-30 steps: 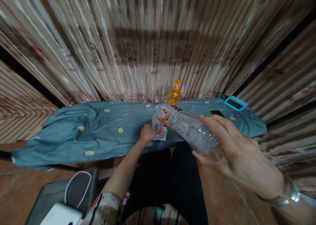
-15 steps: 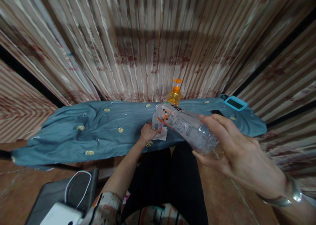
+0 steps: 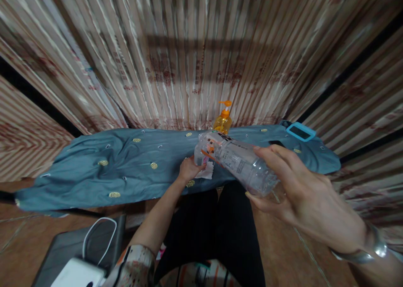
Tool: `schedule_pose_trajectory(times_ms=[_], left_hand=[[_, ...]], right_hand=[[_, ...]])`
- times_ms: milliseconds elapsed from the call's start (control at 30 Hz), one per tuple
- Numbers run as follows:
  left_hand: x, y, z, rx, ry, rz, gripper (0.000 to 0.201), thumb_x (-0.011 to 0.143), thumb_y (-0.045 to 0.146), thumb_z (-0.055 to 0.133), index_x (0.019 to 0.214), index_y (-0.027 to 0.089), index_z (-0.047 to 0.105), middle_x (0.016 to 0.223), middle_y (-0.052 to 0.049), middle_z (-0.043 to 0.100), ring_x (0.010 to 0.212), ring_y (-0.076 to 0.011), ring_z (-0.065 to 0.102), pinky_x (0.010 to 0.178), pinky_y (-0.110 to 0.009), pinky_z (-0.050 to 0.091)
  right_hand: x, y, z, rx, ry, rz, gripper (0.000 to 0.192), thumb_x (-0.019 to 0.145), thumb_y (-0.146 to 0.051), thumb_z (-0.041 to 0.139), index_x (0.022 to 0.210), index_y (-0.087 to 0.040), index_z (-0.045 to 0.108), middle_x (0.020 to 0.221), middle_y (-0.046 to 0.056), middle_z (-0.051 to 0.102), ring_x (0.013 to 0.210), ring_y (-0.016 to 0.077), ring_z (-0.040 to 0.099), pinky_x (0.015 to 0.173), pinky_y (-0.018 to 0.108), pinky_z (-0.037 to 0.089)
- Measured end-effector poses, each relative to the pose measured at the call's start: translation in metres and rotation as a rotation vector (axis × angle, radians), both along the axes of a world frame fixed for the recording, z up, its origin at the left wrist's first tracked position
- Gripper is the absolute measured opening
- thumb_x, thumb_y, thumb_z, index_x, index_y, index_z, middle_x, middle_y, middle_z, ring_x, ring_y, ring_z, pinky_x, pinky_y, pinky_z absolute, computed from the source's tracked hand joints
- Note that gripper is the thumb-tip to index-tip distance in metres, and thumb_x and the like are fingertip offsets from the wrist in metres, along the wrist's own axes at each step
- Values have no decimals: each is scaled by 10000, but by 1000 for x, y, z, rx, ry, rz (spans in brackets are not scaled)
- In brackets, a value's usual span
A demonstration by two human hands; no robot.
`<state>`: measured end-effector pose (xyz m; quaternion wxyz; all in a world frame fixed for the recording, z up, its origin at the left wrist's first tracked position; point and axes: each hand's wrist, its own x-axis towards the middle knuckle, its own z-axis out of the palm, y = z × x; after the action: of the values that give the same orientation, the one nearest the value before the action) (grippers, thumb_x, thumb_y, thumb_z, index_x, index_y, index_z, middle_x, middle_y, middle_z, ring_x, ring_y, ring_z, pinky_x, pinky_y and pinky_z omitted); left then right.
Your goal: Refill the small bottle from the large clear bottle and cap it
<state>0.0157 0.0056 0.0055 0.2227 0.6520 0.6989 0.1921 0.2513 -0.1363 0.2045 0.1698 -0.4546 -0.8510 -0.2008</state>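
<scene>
My right hand [image 3: 302,194] is closed round one end of a large clear plastic bottle [image 3: 239,163] with a printed label. The bottle is tilted, and its far end points left toward my left hand. My left hand [image 3: 189,169] is closed on a small clear labelled container [image 3: 199,156], beside and partly behind the bottle's far end. Whether the two touch, I cannot tell. Beneath the left hand's fingertips, a white sheet with a jagged edge [image 3: 206,172] rests on the blue cloth [image 3: 126,161].
An orange pump bottle [image 3: 223,121] stands behind the clear bottle, near the pleated curtain [image 3: 195,60]. To the right are a dark flat object [image 3: 277,144] and a light-blue framed device [image 3: 300,131]. A white box [image 3: 77,274] with a looped cable sits on a dark seat [image 3: 63,249], lower left.
</scene>
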Motion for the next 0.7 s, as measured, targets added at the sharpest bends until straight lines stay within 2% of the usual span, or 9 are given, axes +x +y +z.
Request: schedule_pose_trajectory(times_ms=[400,700], left_hand=[[0,-2,1,27,-5,-14,492,749,567,646,1033,168,694,975,-120,748,966,-278,698,769,-290,518],[0,-2,4,-10,18,-5,499,746,569,651,1068,189,688,1009,-109,746,998,-263,688,781,-268,510]], right_hand=[[2,3,0,-15,16,6,654,855,-464,568,1403,-162,379,1302,168,527,1063,284,654,764,389,608],[2,3,1,-53,45,12,661,854,-472,554,1414,-177,363,1309,165,519,1076,304,647,745,403,607]])
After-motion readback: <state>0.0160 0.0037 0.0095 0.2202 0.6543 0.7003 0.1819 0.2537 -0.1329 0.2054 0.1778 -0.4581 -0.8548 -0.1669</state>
